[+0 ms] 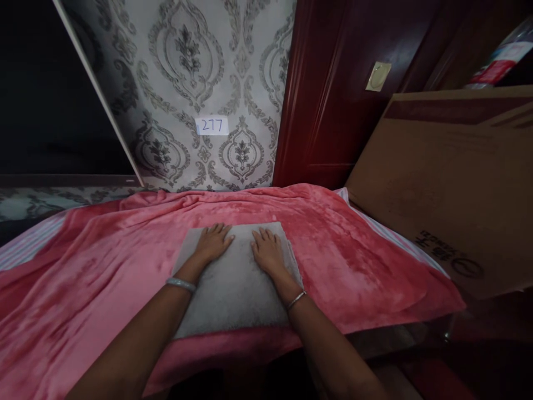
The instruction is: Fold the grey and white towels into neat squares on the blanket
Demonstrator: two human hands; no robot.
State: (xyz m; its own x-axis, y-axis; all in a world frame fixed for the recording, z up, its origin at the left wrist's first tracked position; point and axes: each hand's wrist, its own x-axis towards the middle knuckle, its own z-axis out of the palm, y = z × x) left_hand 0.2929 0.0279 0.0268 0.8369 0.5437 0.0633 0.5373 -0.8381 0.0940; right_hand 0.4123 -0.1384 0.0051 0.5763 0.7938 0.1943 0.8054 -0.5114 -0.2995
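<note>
A grey, fluffy folded cloth (239, 289) lies flat on a pink plush blanket (341, 266). My left hand (214, 241) rests palm down on its far left part, fingers spread. Near the far right corner, my right hand (267, 250) presses flat on the same cloth, its fingers apart too. Layered edges show along the cloth's right side. Neither hand grips anything. A bangle (181, 284) circles my left wrist, and a thinner bracelet (296, 299) is on my right.
A large cardboard box (449, 183) stands at the right, with a labelled bottle (499, 61) above it. At the left is a dark screen (58, 94). A paper marked 277 (212, 125) sticks to the patterned wall, beside a dark red door (328, 83).
</note>
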